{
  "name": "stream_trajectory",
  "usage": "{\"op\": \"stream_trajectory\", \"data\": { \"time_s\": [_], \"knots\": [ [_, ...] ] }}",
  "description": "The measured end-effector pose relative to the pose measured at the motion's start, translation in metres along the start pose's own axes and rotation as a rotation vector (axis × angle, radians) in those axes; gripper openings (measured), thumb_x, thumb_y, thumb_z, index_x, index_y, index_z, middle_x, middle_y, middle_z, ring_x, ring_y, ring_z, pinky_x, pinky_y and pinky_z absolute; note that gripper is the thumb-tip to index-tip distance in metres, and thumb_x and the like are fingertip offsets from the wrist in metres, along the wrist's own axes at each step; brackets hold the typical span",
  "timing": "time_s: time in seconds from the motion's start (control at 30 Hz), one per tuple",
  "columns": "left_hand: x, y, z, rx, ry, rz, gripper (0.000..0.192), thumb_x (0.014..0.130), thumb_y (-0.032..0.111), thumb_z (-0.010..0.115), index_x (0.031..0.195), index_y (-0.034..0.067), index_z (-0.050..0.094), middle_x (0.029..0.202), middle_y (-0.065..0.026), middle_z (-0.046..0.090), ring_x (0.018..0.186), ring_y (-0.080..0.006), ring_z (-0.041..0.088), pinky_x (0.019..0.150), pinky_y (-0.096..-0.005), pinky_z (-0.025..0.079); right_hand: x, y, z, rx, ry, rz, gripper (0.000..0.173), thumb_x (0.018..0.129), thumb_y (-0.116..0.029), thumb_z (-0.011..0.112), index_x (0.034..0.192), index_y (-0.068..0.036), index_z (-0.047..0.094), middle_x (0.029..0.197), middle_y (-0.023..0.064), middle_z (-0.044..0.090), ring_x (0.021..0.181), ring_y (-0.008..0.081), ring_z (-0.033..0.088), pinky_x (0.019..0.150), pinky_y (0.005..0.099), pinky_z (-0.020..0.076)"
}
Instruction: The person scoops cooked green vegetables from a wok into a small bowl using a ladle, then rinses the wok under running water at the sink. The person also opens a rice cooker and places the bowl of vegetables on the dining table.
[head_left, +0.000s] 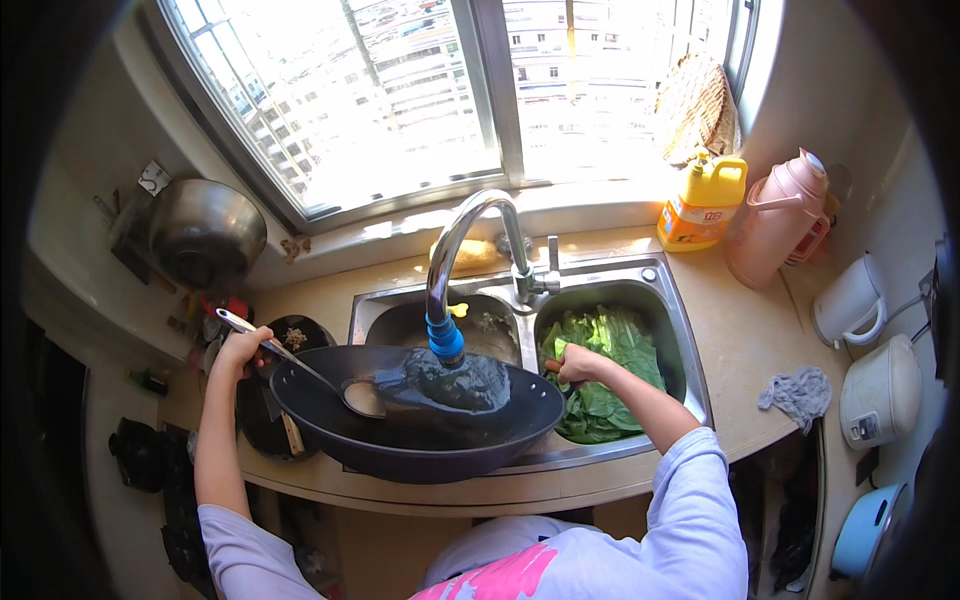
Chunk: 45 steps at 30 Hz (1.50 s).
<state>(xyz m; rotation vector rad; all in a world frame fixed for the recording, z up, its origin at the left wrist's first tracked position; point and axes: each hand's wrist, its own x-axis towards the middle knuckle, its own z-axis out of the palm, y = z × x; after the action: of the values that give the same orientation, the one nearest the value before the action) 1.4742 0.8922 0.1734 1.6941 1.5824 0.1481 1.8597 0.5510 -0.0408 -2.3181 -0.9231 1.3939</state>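
Observation:
A large black wok (420, 466) is tilted over the front of the double sink, with water in its bottom. My right hand (581, 365) grips the wok's handle (553, 366), which has a brown end. On the other side, my left hand (244, 351) is closed around the handle of a metal ladle (366, 396), whose bowl rests inside the wok. Whether that hand also grips the wok's left side is hidden. The chrome faucet (480, 206) ends in a blue nozzle (445, 339) just above the water. Green leafy vegetables (615, 360) fill the right basin, below my right hand.
Left of the wok lie a cutting board (255, 435) with a cleaver and a dark plate (307, 330) of chopped bits. A yellow detergent jug (701, 202), a pink thermos (780, 217), a white kettle (851, 300), a grey rag (799, 396) and a rice cooker (881, 394) line the right.

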Motion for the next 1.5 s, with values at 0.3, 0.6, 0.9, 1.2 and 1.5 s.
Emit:
{"op": "stream_trajectory", "data": {
  "time_s": [0.3, 0.6, 0.9, 1.2, 1.5],
  "knots": [
    [0.0, 0.064, 0.001, 0.056, 0.017, 0.091, 0.021, 0.075, 0.019, 0.054, 0.066, 0.001, 0.061, 0.054, -0.0058, 0.058, 0.035, -0.0106, 0.043, 0.035, -0.0247, 0.035, -0.012, 0.019, 0.01, 0.129, -0.142, 0.041, 0.017, 0.065, -0.006, 0.068, 0.079, 0.003, 0.064, 0.088, 0.0021, 0.065, 0.055, 0.0154, 0.055, 0.046, 0.029, 0.0487],
    [0.002, -0.014, -0.007, -0.071, 0.02, -0.035, 0.026, 0.077, 0.025, 0.056, 0.077, 0.0, 0.065, 0.065, -0.0044, 0.063, 0.045, -0.0116, 0.05, 0.039, -0.0241, 0.038, -0.004, 0.003, 0.003, -0.057, -0.044, 0.014, 0.024, 0.067, -0.012, 0.068, 0.09, -0.004, 0.067, 0.087, 0.0076, 0.066, 0.058, 0.0191, 0.063, 0.05, 0.0306, 0.0526],
    [-0.027, -0.163, 0.073, -0.472, 0.078, -0.211, 0.031, 0.077, 0.032, 0.059, 0.089, 0.004, 0.067, 0.072, -0.0055, 0.061, 0.055, -0.0133, 0.054, 0.044, -0.0265, 0.042, 0.03, -0.027, -0.019, -0.527, 0.467, -0.129, 0.029, 0.068, -0.013, 0.059, 0.096, -0.007, 0.062, 0.098, 0.0129, 0.064, 0.094, 0.0286, 0.062, 0.077, 0.0374, 0.0514],
    [-0.038, -0.191, 0.102, -0.523, 0.242, -0.019, 0.035, 0.075, 0.031, 0.07, 0.101, 0.007, 0.067, 0.09, -0.0039, 0.064, 0.076, -0.0132, 0.059, 0.074, -0.0261, 0.046, 0.054, -0.033, -0.05, -0.535, 0.712, -0.209, 0.028, 0.074, -0.026, 0.063, 0.094, -0.006, 0.061, 0.102, 0.0186, 0.06, 0.092, 0.0323, 0.06, 0.076, 0.042, 0.0479],
    [-0.098, -0.095, 0.166, -0.075, 0.327, 0.521, 0.02, 0.08, 0.025, 0.065, 0.077, 0.006, 0.061, 0.079, -0.0045, 0.055, 0.081, -0.0165, 0.052, 0.071, -0.0302, 0.042, 0.082, -0.042, -0.093, -1.305, 0.702, -0.189, 0.052, 0.076, -0.023, 0.058, 0.126, -0.011, 0.049, 0.138, 0.0114, 0.038, 0.129, 0.0344, 0.031, 0.105, 0.0588, 0.0144]
  ]
}}
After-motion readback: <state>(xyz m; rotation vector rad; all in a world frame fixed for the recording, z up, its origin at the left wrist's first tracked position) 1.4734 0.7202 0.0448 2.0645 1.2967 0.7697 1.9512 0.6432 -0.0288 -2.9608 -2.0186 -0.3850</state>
